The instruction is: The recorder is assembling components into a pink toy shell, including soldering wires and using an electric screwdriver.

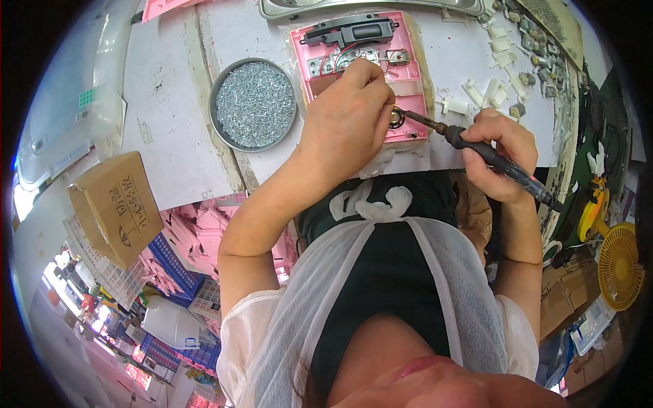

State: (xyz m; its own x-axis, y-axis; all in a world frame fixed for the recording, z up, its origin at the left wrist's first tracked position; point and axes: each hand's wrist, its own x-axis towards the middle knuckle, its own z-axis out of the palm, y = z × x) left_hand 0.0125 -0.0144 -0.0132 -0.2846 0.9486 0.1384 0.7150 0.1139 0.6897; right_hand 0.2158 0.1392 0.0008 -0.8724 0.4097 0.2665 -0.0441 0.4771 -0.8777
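A pink plastic casing (416, 107) lies in front of me, fitted with a black molded part (350, 31), metal contact plates, thin red and green wires and a small round speaker (396, 119). My left hand (350, 112) reaches over the casing, its fingers pinched together low over the inside. What sits between those fingertips is hidden. In my right hand (503, 146) is a soldering iron (500, 160) with a black handle, gripped like a pen. Its tip points left and reaches the speaker's edge; whether it touches cannot be made out.
Left of the casing stands a round metal bowl (252, 104) full of small screws. White plastic parts (493, 92) and small metal-and-white pieces (537, 61) lie at right. A metal tray (299, 9) is at the back. A cardboard box (115, 204) sits at the left edge, a yellow fan (620, 265) lower right.
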